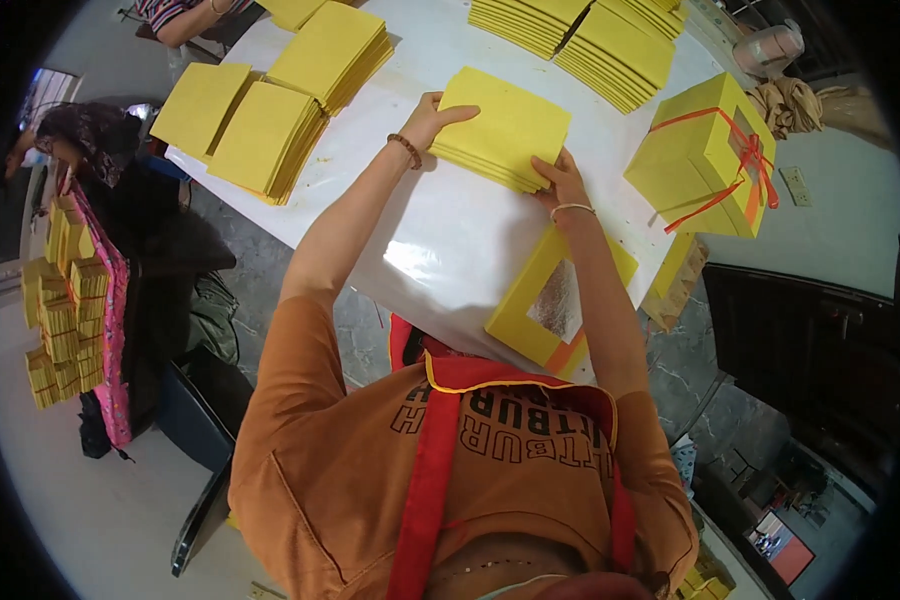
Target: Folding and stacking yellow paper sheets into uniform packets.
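Between my two hands is a stack of yellow card pieces (505,125), several layers thick, above the white tabletop (420,260). My left hand (435,120) grips its left end, thumb on top. At the right near corner, my right hand (562,180) is closed on the same stack, thumb also on top. Below my right forearm lies a flat yellow box piece (520,315) with a window in it, partly covered by the arm. Right of the stack stands a yellow box (705,150) tied with a red ribbon (745,165).
More yellow card stacks lie at the table's far left (260,135) and far edge (620,55). Another person's arm (180,25) shows at the top left. Bundled yellow pieces (65,320) sit on a side surface at left, near a dark chair (205,410).
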Demonstrator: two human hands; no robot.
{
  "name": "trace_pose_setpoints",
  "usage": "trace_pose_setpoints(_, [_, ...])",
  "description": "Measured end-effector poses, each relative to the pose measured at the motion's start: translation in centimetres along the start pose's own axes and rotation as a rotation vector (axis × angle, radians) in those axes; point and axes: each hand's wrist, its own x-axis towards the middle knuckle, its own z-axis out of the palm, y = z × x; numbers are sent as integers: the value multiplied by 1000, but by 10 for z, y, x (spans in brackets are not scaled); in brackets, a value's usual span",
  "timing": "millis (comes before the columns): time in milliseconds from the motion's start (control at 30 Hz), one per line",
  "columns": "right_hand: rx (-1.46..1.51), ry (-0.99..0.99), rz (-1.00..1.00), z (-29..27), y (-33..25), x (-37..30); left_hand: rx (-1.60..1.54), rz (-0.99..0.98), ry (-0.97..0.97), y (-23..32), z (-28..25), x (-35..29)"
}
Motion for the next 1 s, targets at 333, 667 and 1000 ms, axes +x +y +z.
trace_pose_setpoints(333, [-491, -313, -390, -5, -10, -1, 145, 537, -83, -18, -18, -37])
trace_pose_setpoints(667, [-1066, -446, -701, -21, -3, 15, 483, 551, -107, -59, -34, -38])
trace_pose_setpoints(1000, [-712, -460, -621, -6, -5, 41, 131, 440, -106, -54, -35, -23])
